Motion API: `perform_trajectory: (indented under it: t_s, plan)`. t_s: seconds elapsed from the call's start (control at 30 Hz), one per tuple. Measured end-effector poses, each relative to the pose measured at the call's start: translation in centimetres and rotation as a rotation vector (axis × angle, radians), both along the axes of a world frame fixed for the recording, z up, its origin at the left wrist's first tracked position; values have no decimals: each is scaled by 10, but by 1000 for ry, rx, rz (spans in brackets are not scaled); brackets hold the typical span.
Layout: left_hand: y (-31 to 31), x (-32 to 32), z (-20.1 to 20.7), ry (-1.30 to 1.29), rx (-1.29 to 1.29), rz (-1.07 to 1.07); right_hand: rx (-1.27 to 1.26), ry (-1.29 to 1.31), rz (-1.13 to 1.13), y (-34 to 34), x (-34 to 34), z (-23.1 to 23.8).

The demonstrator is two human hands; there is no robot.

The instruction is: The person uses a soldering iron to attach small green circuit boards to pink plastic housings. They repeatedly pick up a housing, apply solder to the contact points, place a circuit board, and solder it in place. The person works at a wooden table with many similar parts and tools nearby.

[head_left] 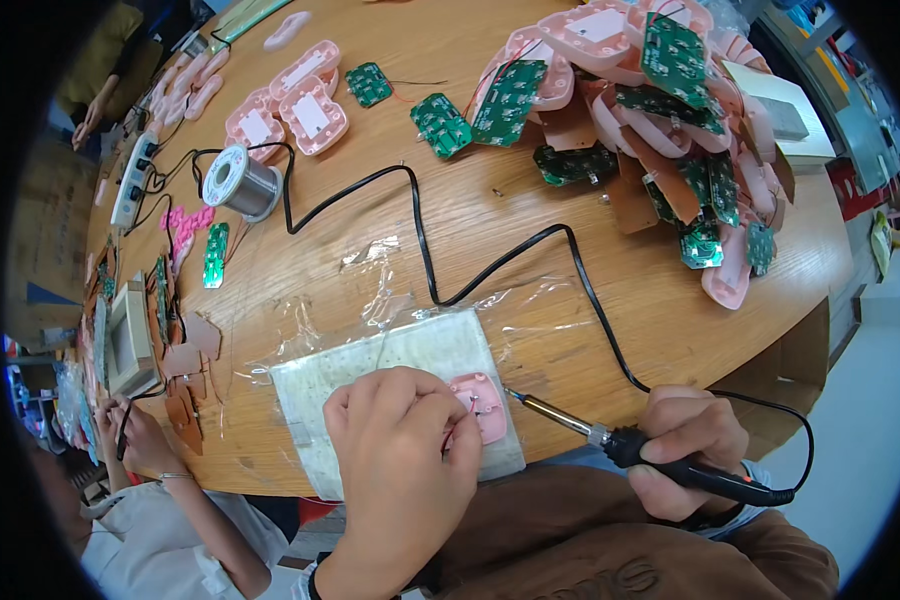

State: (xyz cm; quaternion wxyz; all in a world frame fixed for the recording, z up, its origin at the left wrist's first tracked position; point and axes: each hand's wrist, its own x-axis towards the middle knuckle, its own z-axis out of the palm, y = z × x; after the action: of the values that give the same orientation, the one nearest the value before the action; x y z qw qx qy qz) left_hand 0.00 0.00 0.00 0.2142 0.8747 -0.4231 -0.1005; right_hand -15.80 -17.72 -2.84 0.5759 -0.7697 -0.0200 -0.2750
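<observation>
1. Nearest is the left hand [400,430], its fingers bent and drawn in toward the thumb over a pink case [490,405]; a red wire [447,441] shows beside the thumb, but whether the fingers grip it cannot be told.
2. The pink case lies open on the right part of a pale board [305,400], partly hidden by that hand.
3. On the near right, the right hand [692,450] is closed around the black handle of a soldering iron [620,446]. The iron points left, its tip just beside the case's right edge and apart from it.
4. The iron's black cord [427,240] bends across the wooden table [370,140] toward the far left, past a reel of solder [258,190].
5. Clear film [380,275] spreads around the far edge of the pale board.
6. At the far right, pink shells [585,35], green circuit boards [510,100] and brown pieces [660,170] lie heaped together.
7. On the far left are three more pink cases [313,115] and a white power strip [132,182].
8. At the near left, a co-worker's hand [148,440] holds something dark.
</observation>
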Motion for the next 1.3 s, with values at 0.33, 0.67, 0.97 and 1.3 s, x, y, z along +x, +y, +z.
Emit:
perform_trajectory:
  t_s: [0.33,0.67,0.97,1.3]
  plan:
    - [1,-11,17,-143,167,-67,61,-127,-173,0,-18,-2]
    - [-65,10,71,-118,-346,-49,292,-513,-763,-14,-23,36]
    - [-220,-12,73,-441,-475,-282,238,-606,-1017,-52,-37,44]
    - [-239,28,57,-603,-669,-131,274,-505,-1133,-71,-43,20]
